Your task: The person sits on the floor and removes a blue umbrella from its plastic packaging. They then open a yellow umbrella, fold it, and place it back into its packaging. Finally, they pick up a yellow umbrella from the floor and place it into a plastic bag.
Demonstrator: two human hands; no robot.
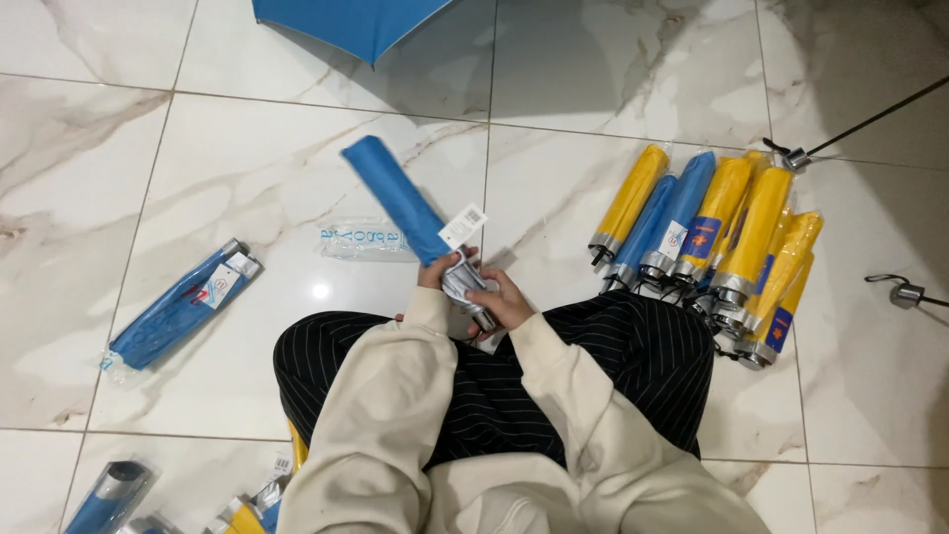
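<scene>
I sit cross-legged on a marble floor and hold a folded blue umbrella [395,198] in its blue sleeve, pointing up and left away from me. A white tag [463,226] hangs near its lower end. My left hand [442,269] grips the sleeve's lower end. My right hand [504,300] holds the silver fabric and handle end [463,282] that sticks out of the sleeve. Both hands touch each other above my striped trousers.
A pile of folded yellow and blue umbrellas [717,247] lies to my right. A bagged blue umbrella [178,307] lies left, an empty clear bag [364,240] ahead, more bagged umbrellas [114,494] at bottom left. An opened blue umbrella [346,25] is at top.
</scene>
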